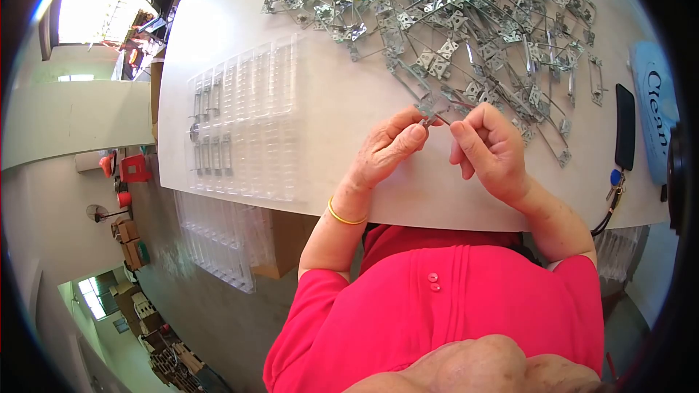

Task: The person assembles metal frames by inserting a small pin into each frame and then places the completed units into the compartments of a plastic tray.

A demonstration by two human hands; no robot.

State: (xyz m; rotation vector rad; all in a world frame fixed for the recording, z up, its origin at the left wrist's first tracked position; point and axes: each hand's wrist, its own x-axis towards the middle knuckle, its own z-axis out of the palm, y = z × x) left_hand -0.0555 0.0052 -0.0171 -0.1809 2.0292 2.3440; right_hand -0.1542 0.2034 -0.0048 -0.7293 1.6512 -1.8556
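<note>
My left hand pinches a small metal bracket part between thumb and fingers, just in front of a large heap of similar metal parts. Close on its right, my right hand has thumb and forefinger pressed together on the thin rod end of the same part. Part of the rod is hidden by the fingers. To the left lies a clear plastic tray with ridged slots, and several metal parts sit in two groups in its left side.
At the right edge of the white table lie a black phone-like object with a strap and a blue package. More clear trays and a cardboard box are below the table's front edge.
</note>
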